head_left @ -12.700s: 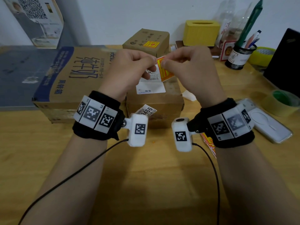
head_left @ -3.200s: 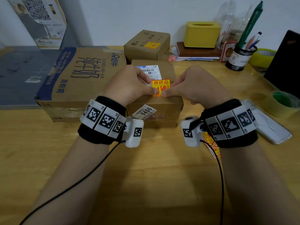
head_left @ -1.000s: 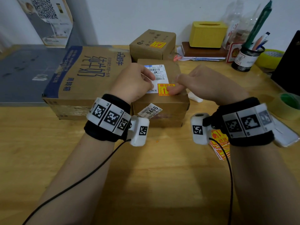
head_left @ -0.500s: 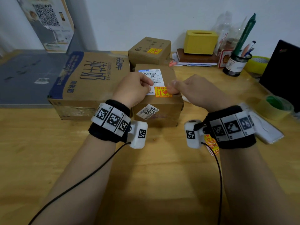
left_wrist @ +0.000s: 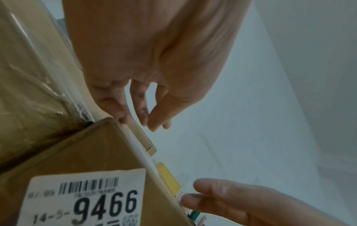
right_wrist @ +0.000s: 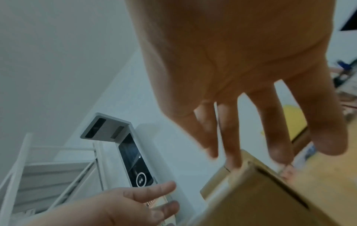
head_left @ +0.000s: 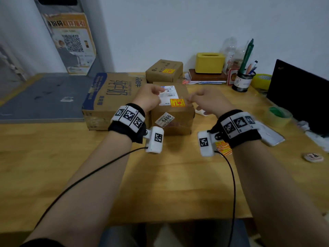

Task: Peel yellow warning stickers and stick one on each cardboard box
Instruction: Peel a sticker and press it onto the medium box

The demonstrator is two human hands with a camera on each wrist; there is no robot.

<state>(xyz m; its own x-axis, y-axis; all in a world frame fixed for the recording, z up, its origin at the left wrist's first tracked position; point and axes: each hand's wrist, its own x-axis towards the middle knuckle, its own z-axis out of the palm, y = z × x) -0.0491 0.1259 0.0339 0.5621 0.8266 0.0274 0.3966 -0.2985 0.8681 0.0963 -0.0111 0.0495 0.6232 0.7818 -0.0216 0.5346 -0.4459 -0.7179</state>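
Three cardboard boxes stand at the back of the wooden table. The middle box (head_left: 173,120) bears a yellow warning sticker (head_left: 177,102) flat on its top beside a white shipping label. On the small rear box (head_left: 164,71) another yellow sticker (head_left: 168,70) shows. I see no sticker on the large printed box (head_left: 110,97) at the left. My left hand (head_left: 156,97) hovers over the middle box's left top, fingers loosely curled (left_wrist: 148,120) and holding nothing. To the right of that box my right hand (head_left: 194,99) hangs relaxed and empty (right_wrist: 270,145). A stack of spare stickers (head_left: 223,147) lies under my right wrist.
Behind the boxes stand a yellow tissue box (head_left: 210,62) on books and a pen cup (head_left: 243,82). At the right are a black screen (head_left: 299,97), a tape roll (head_left: 277,116) and a white phone (head_left: 270,135). A grey mat (head_left: 44,98) lies at the left.
Both hands have come off the sticker and drawn slightly apart; the sticker stays flat on the middle box. The head view has pulled back and tilted up.
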